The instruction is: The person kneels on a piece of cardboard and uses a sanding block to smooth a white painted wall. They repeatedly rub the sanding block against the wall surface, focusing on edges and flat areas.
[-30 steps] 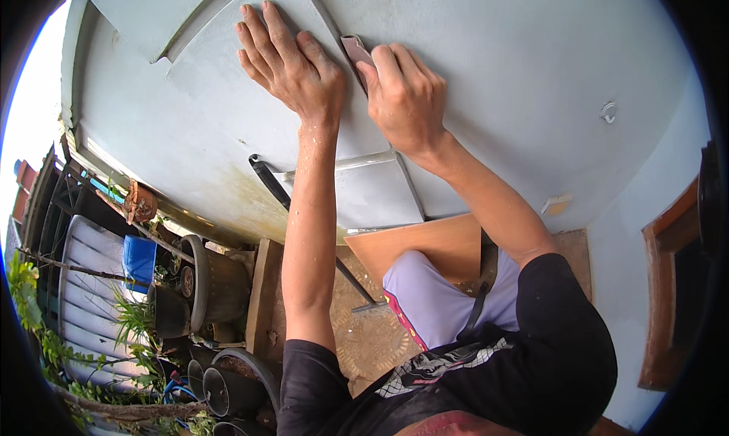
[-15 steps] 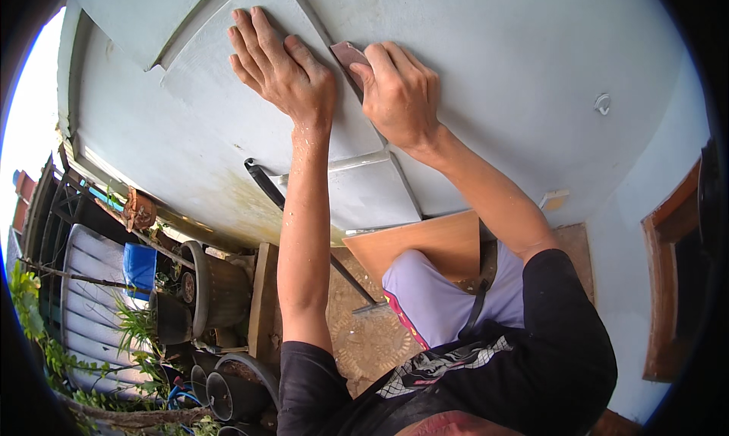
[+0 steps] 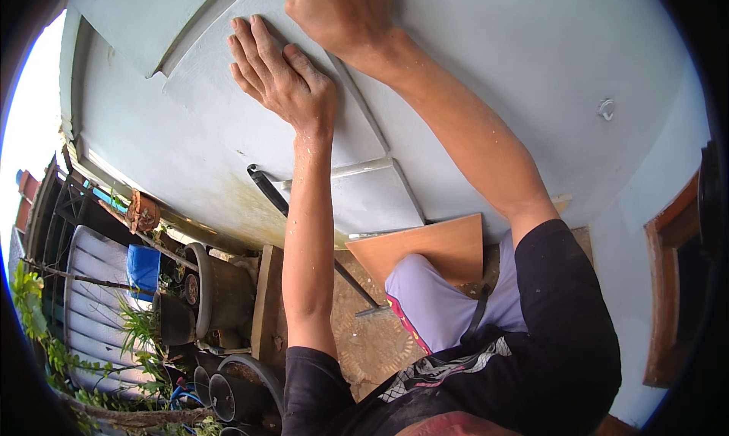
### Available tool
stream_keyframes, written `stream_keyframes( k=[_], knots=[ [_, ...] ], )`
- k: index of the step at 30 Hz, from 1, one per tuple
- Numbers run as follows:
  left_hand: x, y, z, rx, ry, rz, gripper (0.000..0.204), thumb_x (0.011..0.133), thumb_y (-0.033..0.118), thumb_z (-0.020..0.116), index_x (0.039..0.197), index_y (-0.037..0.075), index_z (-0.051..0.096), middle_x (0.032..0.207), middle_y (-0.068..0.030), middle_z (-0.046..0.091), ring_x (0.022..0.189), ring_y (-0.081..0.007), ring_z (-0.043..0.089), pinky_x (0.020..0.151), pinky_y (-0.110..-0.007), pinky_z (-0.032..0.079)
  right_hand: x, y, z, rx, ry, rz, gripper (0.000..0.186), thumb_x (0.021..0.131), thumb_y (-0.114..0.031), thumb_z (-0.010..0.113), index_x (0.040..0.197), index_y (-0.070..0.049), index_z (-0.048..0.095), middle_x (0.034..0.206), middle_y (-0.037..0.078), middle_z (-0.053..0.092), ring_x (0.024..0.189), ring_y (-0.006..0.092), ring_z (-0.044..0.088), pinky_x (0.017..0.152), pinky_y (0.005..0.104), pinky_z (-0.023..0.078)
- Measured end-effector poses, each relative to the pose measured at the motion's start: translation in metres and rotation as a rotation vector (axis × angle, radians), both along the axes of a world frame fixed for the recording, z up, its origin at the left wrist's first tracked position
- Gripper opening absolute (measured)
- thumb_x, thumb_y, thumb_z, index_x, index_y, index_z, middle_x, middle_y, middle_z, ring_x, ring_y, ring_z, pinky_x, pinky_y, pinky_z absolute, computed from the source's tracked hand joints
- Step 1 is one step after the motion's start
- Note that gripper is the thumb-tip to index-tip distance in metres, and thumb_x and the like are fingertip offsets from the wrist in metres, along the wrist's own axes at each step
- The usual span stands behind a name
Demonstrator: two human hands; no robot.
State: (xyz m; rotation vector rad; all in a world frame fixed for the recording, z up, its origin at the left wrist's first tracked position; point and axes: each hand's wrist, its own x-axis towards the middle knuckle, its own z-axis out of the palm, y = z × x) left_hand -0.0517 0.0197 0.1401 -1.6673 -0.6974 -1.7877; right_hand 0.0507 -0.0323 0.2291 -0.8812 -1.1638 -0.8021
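My left hand (image 3: 282, 79) lies flat with its fingers stretched out on a raised grey-white panel (image 3: 197, 83) of the wall. Up at the top edge of the picture, my right hand (image 3: 338, 14) is closed and pressed near the panel's right-hand edge strip (image 3: 364, 113). It holds a folded piece of brown sandpaper, which the hand and the picture's edge now hide almost wholly. Pale dust specks dot my left forearm.
Below the panel a black-handled pole (image 3: 267, 187) leans against the wall. A wooden board (image 3: 448, 246) stands by my legs. Several plant pots (image 3: 228, 299) and a blue container (image 3: 143, 269) crowd the left. A wooden frame (image 3: 661, 284) is at the right, and a small hook (image 3: 605, 109) is on the wall.
My right hand has slid up and to the left along the panel's edge with the sandpaper, which was visible before. The left hand has stayed nearly in place.
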Motion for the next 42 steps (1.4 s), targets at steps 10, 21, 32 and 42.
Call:
stream_keyframes(
  k=[10, 21, 32, 42],
  knots=[
    [-0.002, 0.000, 0.001, -0.015, -0.010, -0.027, 0.055, 0.102, 0.013, 0.043, 0.157, 0.006, 0.041, 0.168, -0.0123, 0.035, 0.158, -0.0319, 0.023, 0.126, -0.053, 0.009, 0.010, 0.003, -0.062, 0.112, -0.098, 0.076, 0.015, 0.089, -0.012, 0.072, 0.084, -0.004, 0.061, 0.073, 0.011, 0.064, 0.063, 0.0294, 0.068, 0.047, 0.0402, 0.049],
    [0.002, 0.000, -0.003, 0.044, 0.021, -0.049, 0.049, 0.107, 0.019, 0.040, 0.155, 0.005, 0.044, 0.164, -0.0160, 0.038, 0.155, -0.0338, 0.025, 0.125, -0.052, 0.015, 0.009, -0.027, -0.245, -0.191, 0.047, 0.160, 0.020, 0.084, -0.004, 0.078, 0.083, -0.004, 0.058, 0.075, 0.010, 0.061, 0.063, 0.0292, 0.061, 0.051, 0.0396, 0.047],
    [0.001, -0.003, -0.004, 0.037, 0.062, -0.034, 0.050, 0.107, 0.014, 0.039, 0.156, 0.005, 0.041, 0.164, -0.0184, 0.037, 0.155, -0.0338, 0.026, 0.124, -0.051, 0.016, 0.010, -0.041, -0.310, -0.348, 0.122, 0.165, 0.021, 0.085, -0.005, 0.079, 0.081, -0.003, 0.058, 0.073, 0.010, 0.059, 0.062, 0.0304, 0.059, 0.052, 0.0400, 0.045],
    [0.004, -0.007, -0.001, 0.000, 0.074, -0.073, 0.049, 0.107, 0.018, 0.035, 0.153, 0.001, 0.042, 0.163, -0.0216, 0.035, 0.156, -0.0349, 0.022, 0.124, -0.052, 0.016, 0.002, -0.042, -0.355, -0.362, 0.203, 0.141, 0.024, 0.079, 0.000, 0.078, 0.078, -0.004, 0.055, 0.072, 0.007, 0.056, 0.062, 0.0255, 0.058, 0.049, 0.0394, 0.044]
  ],
)
